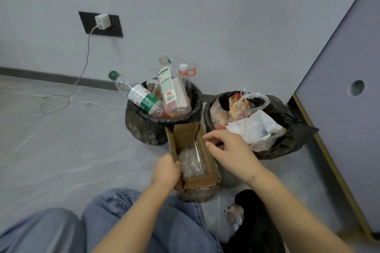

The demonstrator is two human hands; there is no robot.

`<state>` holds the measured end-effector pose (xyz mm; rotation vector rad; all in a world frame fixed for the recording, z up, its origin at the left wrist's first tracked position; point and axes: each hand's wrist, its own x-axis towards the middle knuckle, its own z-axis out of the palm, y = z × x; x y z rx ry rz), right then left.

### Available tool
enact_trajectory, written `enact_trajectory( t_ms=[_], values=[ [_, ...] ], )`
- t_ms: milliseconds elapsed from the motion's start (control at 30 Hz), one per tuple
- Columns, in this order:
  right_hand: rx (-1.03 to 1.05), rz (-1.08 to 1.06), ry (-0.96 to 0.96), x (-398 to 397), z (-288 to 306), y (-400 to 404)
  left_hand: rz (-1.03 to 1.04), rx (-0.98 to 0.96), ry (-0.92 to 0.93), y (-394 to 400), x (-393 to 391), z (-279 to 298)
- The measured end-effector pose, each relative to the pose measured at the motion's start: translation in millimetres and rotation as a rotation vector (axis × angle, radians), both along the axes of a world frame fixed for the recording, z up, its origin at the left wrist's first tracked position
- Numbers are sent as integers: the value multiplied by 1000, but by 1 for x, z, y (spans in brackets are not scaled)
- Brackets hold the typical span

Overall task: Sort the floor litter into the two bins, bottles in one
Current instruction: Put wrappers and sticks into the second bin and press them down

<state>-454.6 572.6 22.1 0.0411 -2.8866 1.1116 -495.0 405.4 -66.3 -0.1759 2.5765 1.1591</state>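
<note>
Now you hold the box [191, 150] between the bins.
Left hand [166, 170] grips it; right hand [228, 150] loose; tilt it and plastic [190, 162] spills.

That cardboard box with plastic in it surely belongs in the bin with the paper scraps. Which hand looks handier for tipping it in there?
Probably the right hand: it hovers at the box wall nearest the paper bin. The left hand grips the near corner, farther from that bin.

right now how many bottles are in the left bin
3 visible: a green-capped bottle leaning left, a white-labelled one upright in the middle, a white-capped one right. More may lie hidden underneath.
</note>
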Motion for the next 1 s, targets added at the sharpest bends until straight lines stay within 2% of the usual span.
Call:
enact_trajectory(
  t_ms=[267, 433, 633, 733, 833, 1000],
  values=[
    [-120, 20, 89, 18, 1, -14, 111, 142, 191, -43, 35, 82],
    [-445, 0, 117, 15, 47, -29, 95, 276, 252, -51, 32, 141],
    [-442, 24, 265, 18, 115, -9, 49, 440, 312, -37, 28, 198],
    [-335, -4, 337, 13, 142, 10, 37, 525, 300, -12, 13, 212],
    [-116, -58, 397, 3, 156, 37, 3, 592, 239, 23, -6, 208],
    [219, -128, 245, -12, 138, 80, -81, 724, 35, 74, -20, 167]
  ],
)
